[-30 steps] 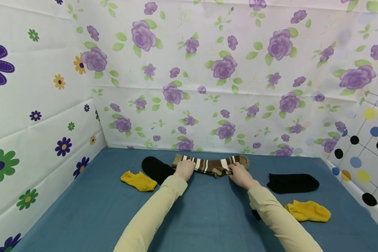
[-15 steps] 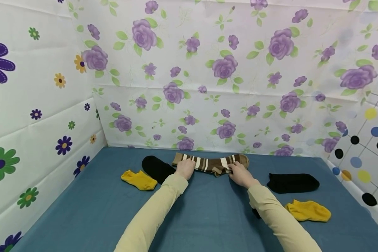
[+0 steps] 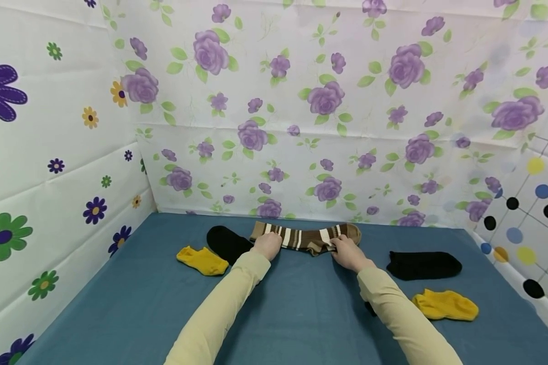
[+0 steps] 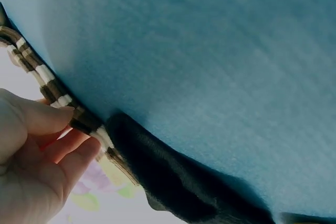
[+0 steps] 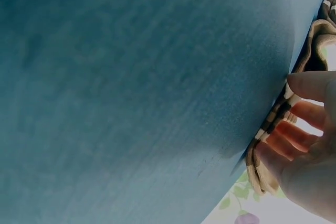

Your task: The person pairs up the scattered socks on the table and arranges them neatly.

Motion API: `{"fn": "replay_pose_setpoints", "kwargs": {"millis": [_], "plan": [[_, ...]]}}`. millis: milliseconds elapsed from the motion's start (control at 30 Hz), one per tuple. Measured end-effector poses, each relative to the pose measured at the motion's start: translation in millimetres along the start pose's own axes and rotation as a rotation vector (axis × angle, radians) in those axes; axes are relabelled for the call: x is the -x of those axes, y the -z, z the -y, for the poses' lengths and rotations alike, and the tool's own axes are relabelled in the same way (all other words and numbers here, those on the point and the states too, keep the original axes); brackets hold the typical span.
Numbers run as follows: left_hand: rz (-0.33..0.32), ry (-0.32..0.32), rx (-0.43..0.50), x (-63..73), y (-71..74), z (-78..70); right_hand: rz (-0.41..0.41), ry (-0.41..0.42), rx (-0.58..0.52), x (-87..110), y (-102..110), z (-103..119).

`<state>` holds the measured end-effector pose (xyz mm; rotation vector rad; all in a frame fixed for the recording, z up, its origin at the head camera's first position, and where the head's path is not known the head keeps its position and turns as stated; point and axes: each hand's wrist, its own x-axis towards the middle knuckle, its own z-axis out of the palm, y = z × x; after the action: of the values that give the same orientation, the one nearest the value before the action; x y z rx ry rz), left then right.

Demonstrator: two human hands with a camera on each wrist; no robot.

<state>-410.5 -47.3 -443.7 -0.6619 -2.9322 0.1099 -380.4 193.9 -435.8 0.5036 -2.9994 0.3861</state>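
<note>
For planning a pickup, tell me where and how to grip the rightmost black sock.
Pinch the black sock by its squarish left end, probably from above: it lies flat on the blue cloth, and that end faces the right hand.

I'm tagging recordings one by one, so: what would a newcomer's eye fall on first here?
Probably the white backdrop printed with purple roses, which fills much of the head view behind the blue cloth-covered table. Next, the long brown sock with white stripes near the table's far edge, held by the left hand and the right hand. A small yellow sock at left and another yellow sock at right also stand out.
</note>
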Motion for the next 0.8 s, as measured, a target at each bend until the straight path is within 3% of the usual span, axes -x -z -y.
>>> {"fn": "replay_pose_setpoints", "kwargs": {"millis": [100, 167, 333, 433, 467, 533, 600, 700, 767, 800], "plan": [[0.045, 0.016, -0.003, 0.1, 2.3, -0.1, 0.001, -0.007, -0.005, 0.9, 0.3, 0.9], [0.032, -0.001, -0.024, -26.1, -37.3, 12.4, 0.001, -0.008, -0.004, 1.4, 0.6, 1.2], [-0.025, -0.033, -0.057, -76.0, -124.1, 37.5, 0.012, -0.025, -0.007, 2.3, -0.2, 2.8], [0.045, 0.021, -0.026, -69.8, -113.1, 30.8, 0.018, -0.039, 0.006, 2.9, -2.0, 4.8], [0.069, 0.038, -0.02, -66.4, -105.8, 27.9, 0.018, -0.044, 0.013, 3.1, -2.5, 5.4], [0.096, 0.052, -0.02, -48.9, -78.0, 18.2, 0.016, -0.049, 0.02, 3.2, -3.5, 6.1], [0.098, 0.034, -0.023, -40.3, -68.1, 16.9, 0.013, -0.044, 0.019, 3.4, -3.8, 6.5], [0.076, -0.041, -0.038, -49.6, -86.3, 27.5, 0.017, -0.029, -0.008, 2.9, -2.4, 4.9], [0.063, -0.079, -0.04, -65.8, -113.2, 39.3, 0.034, -0.018, -0.035, 2.8, -0.8, 3.0], [0.102, -0.068, 0.0, -71.3, -117.4, 42.4, 0.043, -0.014, -0.048, 2.6, -0.1, 1.6]]}}
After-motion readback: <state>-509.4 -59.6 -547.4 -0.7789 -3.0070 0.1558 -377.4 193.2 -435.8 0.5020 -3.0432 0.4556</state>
